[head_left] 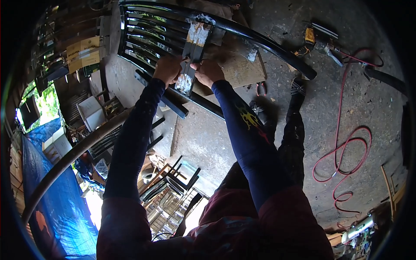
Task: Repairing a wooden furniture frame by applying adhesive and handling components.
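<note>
Both my arms in dark blue sleeves reach forward to a black metal grille [147, 34] with curved bars and an arched top rail. My left hand [168, 69] and my right hand [209, 72] grip the two sides of an upright flat metal bar [193, 52] with scraped, bare patches, which stands against the grille. A short black metal tube [161, 94] lies just below my left hand. A wooden board [242, 71] lies under the grille to the right of my right hand.
A red cable [342, 147] loops over the concrete floor on the right. Tools [323, 41] lie at the far right top. My leg and shoe [296, 108] stand by the board. A blue tarp [60, 195], a long pipe [73, 156] and stacked metal frames [173, 186] are at the lower left.
</note>
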`<state>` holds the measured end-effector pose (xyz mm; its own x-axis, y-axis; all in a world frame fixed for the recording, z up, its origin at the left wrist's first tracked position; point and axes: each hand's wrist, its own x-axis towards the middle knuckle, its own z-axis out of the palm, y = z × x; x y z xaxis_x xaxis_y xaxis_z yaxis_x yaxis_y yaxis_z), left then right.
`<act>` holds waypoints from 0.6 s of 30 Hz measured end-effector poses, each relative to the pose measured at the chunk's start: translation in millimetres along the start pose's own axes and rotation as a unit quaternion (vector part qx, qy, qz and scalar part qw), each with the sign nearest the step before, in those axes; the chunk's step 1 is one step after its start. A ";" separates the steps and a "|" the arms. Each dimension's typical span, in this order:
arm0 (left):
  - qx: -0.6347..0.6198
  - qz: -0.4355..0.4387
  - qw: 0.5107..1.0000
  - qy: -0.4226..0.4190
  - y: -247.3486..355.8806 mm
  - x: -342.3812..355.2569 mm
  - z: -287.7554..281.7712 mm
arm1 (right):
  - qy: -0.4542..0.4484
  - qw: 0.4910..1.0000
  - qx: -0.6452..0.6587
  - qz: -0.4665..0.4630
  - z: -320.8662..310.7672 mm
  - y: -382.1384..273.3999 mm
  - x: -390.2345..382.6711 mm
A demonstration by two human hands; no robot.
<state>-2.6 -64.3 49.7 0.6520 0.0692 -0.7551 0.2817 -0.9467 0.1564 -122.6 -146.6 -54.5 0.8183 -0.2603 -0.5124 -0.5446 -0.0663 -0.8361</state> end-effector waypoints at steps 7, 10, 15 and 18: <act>0.365 0.443 0.801 0.169 3.4 -45.9 1.8 | 0.002 0.999 0.002 -0.037 6.1 -4.7 -3.1; 0.401 0.466 0.761 0.208 -3.7 -30.6 5.0 | -0.011 1.000 0.007 -0.027 8.0 -5.4 -2.4; -0.068 0.032 0.996 -0.054 -21.2 -5.9 -9.1 | -0.016 1.000 0.007 -0.011 10.0 -9.0 -1.1; 0.104 0.206 0.953 0.197 -13.0 -23.1 25.4 | 0.002 0.998 0.001 -0.058 8.9 -2.5 -4.0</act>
<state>-39.2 -61.6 48.9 0.9020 -0.2488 -0.3528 -0.1752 -0.9579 0.2274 -122.9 -136.8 -52.1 0.8749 -0.2553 -0.4116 -0.4461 -0.0941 -0.8900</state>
